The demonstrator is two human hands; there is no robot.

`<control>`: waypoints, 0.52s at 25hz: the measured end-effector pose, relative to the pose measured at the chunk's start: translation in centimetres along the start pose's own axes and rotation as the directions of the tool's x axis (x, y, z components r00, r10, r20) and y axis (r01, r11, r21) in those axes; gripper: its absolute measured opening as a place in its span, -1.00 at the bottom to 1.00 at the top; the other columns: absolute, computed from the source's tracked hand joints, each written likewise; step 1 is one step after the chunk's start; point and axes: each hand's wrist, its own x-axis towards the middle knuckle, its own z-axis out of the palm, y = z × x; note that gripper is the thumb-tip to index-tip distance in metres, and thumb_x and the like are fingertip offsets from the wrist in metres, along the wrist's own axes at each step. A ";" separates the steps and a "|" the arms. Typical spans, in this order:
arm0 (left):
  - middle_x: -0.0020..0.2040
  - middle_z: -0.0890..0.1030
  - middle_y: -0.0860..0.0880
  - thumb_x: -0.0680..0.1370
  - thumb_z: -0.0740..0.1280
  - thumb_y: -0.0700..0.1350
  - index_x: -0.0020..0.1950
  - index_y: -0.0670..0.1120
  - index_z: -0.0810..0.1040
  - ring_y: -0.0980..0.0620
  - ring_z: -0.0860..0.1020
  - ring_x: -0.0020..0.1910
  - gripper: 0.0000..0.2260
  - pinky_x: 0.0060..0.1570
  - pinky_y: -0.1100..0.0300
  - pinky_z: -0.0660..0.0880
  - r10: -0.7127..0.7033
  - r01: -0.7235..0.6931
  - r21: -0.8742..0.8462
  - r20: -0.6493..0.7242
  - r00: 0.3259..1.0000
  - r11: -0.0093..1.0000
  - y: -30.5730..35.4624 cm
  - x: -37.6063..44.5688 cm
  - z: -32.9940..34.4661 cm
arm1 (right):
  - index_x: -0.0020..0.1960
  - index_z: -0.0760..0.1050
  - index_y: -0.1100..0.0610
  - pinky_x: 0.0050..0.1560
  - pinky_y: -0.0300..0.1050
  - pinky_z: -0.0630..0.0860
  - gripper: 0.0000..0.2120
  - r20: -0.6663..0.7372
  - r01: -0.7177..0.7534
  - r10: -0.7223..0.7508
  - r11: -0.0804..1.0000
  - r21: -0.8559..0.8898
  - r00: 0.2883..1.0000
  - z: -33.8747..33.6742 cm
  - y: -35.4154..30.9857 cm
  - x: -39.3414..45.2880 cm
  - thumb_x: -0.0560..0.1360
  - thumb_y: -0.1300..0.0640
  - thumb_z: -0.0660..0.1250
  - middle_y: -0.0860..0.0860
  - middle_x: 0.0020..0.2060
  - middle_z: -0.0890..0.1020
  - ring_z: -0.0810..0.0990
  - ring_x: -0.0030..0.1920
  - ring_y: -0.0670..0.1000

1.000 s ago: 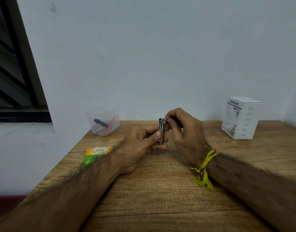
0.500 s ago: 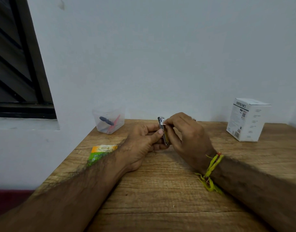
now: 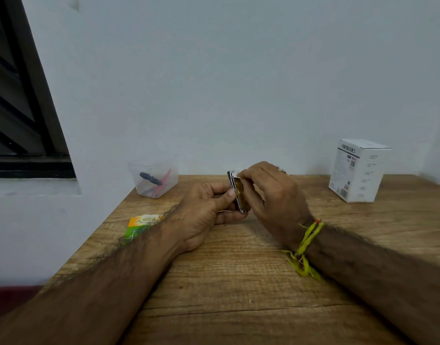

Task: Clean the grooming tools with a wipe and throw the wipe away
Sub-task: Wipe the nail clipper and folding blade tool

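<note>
A metal nail clipper with an amber side stands nearly upright above the wooden table. My left hand pinches its lower half between thumb and fingers. My right hand curls over the clipper's top, and a small bit of white wipe shows at its fingertips against the metal. Most of the wipe is hidden under those fingers. A clear plastic tub at the back left holds a dark tool and a pink tool.
An orange and green packet lies on the table beside my left forearm. A white printed box stands at the back right near the wall. The table's left edge runs close to the wall under a dark window.
The clipper has tilted slightly and my right fingers have slid along its top end. Both hands stay in about the same place on the table.
</note>
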 end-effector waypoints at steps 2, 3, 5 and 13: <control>-0.08 0.70 -0.19 0.64 0.27 -0.27 0.14 -0.29 0.64 -0.01 0.70 -0.13 -0.81 -0.13 0.17 0.65 -0.009 0.009 -0.012 0.002 1.000 1.000 0.0 0.1 0.1 | -0.02 0.62 0.26 -0.09 0.08 0.57 -0.90 -0.018 0.012 -0.012 1.000 -0.014 1.000 -0.1 0.1 -0.1 0.56 0.25 0.35 0.10 -0.15 0.65 0.63 -0.14 0.11; -0.06 0.69 -0.20 0.64 0.27 -0.27 0.14 -0.29 0.65 -0.02 0.69 -0.11 -0.81 -0.12 0.16 0.66 -0.013 0.013 -0.011 0.002 1.000 1.000 0.0 0.1 0.1 | -0.02 0.62 0.26 -0.10 0.09 0.58 -0.89 -0.022 0.022 -0.023 1.000 -0.019 0.999 0.0 0.1 -0.1 0.56 0.24 0.34 0.10 -0.15 0.65 0.63 -0.15 0.12; -0.05 0.69 -0.22 0.64 0.27 -0.28 0.12 -0.28 0.65 -0.04 0.68 -0.10 -0.82 -0.10 0.14 0.67 -0.014 0.014 -0.014 -0.002 1.000 1.000 0.1 0.0 0.1 | -0.03 0.63 0.27 -0.12 0.12 0.58 -0.88 -0.013 0.051 -0.052 0.998 -0.041 0.999 0.1 0.1 -0.1 0.56 0.24 0.34 0.12 -0.15 0.65 0.63 -0.16 0.14; -0.05 0.66 -0.24 0.65 0.26 -0.29 0.11 -0.30 0.63 -0.04 0.66 -0.12 -0.82 -0.09 0.14 0.68 -0.005 0.005 -0.019 -0.036 0.999 1.000 0.2 -0.1 0.4 | -0.04 0.64 0.27 -0.16 0.12 0.56 -0.88 -0.032 0.092 -0.096 0.990 -0.102 0.995 0.2 0.0 0.1 0.54 0.25 0.35 0.12 -0.16 0.63 0.61 -0.19 0.15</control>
